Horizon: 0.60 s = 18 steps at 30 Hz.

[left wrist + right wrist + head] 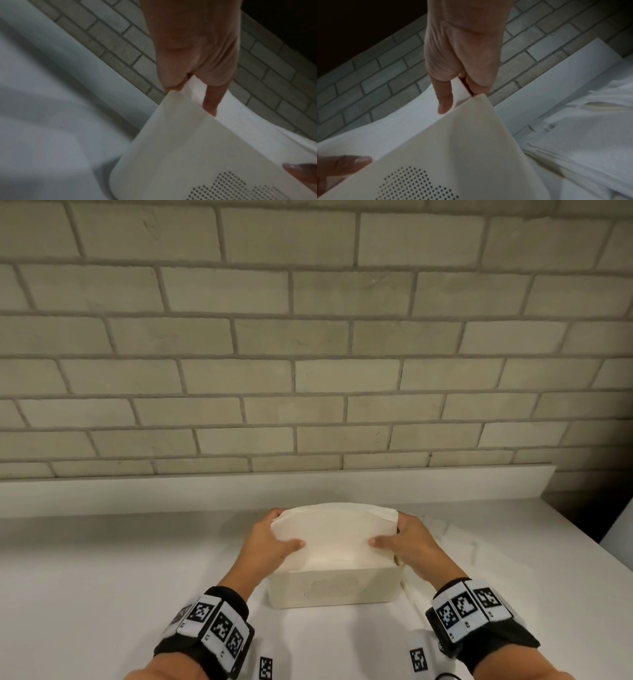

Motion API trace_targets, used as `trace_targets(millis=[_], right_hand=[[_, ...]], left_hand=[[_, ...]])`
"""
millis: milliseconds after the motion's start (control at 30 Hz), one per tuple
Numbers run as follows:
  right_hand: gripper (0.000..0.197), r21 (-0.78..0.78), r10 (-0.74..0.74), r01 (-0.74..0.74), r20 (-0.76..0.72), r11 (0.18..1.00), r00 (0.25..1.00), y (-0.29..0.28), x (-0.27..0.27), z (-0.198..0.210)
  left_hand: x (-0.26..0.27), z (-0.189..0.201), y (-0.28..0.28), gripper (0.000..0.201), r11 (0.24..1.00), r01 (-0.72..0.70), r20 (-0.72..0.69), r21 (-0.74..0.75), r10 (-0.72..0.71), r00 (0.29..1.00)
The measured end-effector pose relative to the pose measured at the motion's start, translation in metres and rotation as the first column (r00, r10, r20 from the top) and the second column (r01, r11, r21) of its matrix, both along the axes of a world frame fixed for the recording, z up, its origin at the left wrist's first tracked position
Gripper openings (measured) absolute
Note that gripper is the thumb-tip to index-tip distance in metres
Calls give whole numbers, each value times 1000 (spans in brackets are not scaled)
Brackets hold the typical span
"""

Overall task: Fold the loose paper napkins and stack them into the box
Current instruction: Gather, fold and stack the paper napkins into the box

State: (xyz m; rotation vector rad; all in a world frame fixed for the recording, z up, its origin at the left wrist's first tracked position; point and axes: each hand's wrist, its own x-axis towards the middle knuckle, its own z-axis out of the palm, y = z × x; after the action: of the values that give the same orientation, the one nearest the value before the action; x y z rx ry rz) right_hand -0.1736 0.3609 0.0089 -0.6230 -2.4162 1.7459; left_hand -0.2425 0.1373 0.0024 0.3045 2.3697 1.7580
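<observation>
A cream box (335, 589) with a dotted pattern on its front wall stands on the white table. A stack of folded white napkins (337, 534) bows upward in its opening, the lower part inside. My left hand (274, 537) grips the stack's left end and my right hand (402, 537) grips the right end, with both thumbs on top. In the left wrist view my fingers (211, 102) reach down along the napkins (195, 86) inside the box wall (180, 148). The right wrist view shows the same with my fingers (444, 102), napkins (399, 129) and box (462, 142).
Loose unfolded napkins (448, 537) lie on the table just right of the box, also seen as napkins (583, 142) in the right wrist view. A raised white ledge (274, 487) runs along the brick wall behind. The table's right edge (582, 529) is close by.
</observation>
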Motion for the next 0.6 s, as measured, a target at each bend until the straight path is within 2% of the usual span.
trace_targets(millis=[100, 167, 267, 333, 467, 533, 600], right_hand=[[24, -34, -66, 63, -87, 997, 994, 3, -1, 4], [29, -53, -63, 59, -90, 997, 994, 2, 0, 5], [44, 120, 13, -14, 11, 993, 1000, -2, 1, -1], [45, 176, 5, -5, 2, 984, 1000, -2, 1, -2], [51, 252, -68, 84, -73, 964, 995, 3, -2, 8], [55, 392, -62, 72, -37, 917, 997, 5, -6, 7], [58, 559, -33, 9, 34, 829, 999, 6, -8, 1]], left_hand=[[-5, 3, -1, 45, 994, -65, -3, 89, 66, 998], [-5, 4, -2, 48, 989, -61, -12, 132, 63, 998], [1, 0, 0, 57, 1000, -9, -10, -5, 9, 1000], [0, -3, 1, 60, 997, -22, -15, -70, 21, 1000], [-5, 3, 0, 66, 991, -129, -36, -15, 129, 991], [-6, 3, 2, 73, 967, -161, -111, -197, 141, 984], [-2, 1, 3, 79, 871, -155, -213, -466, 59, 975]])
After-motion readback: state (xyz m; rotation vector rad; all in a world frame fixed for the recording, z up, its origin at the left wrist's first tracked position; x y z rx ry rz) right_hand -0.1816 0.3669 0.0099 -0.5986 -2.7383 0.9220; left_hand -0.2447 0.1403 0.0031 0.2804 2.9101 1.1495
